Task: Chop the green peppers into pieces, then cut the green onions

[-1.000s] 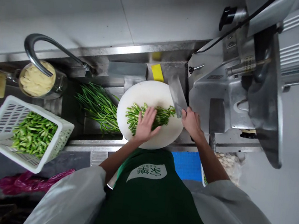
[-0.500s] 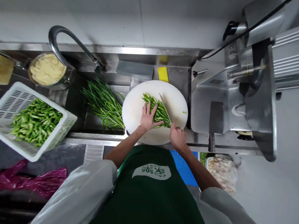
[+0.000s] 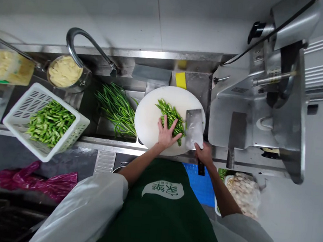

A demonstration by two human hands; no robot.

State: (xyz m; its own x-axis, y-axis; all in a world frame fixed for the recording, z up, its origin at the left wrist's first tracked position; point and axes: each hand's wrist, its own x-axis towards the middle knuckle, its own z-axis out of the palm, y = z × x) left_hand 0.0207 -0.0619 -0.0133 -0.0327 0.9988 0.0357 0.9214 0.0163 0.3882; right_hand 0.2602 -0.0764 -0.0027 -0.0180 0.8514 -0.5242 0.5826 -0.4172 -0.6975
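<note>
My left hand (image 3: pixel 166 135) is spread, its fingers resting on a pile of cut green peppers (image 3: pixel 165 108) on a round white cutting board (image 3: pixel 146 113). In my right hand (image 3: pixel 204 154) is a cleaver (image 3: pixel 194 126), gripped near where blade and dark handle meet. Its broad blade lies flat-side up over the board's right side, just right of the pile. The blade's left edge is close to the pepper pieces; I cannot tell whether it touches the board.
Left of the board, long green stalks (image 3: pixel 118 108) lie in a sink under a curved faucet (image 3: pixel 86 38). A white basket (image 3: pixel 81 126) holds cut green peppers, near a pot of pale slices (image 3: pixel 64 71). A metal slicing machine (image 3: pixel 288 111) and a second cleaver (image 3: pixel 237 131) are at right.
The cleaver has moved right, off the peppers, and turned from edge-on to flat. My left hand has shifted slightly down the pile, its fingers more widely spread. The whole view has shifted slightly.
</note>
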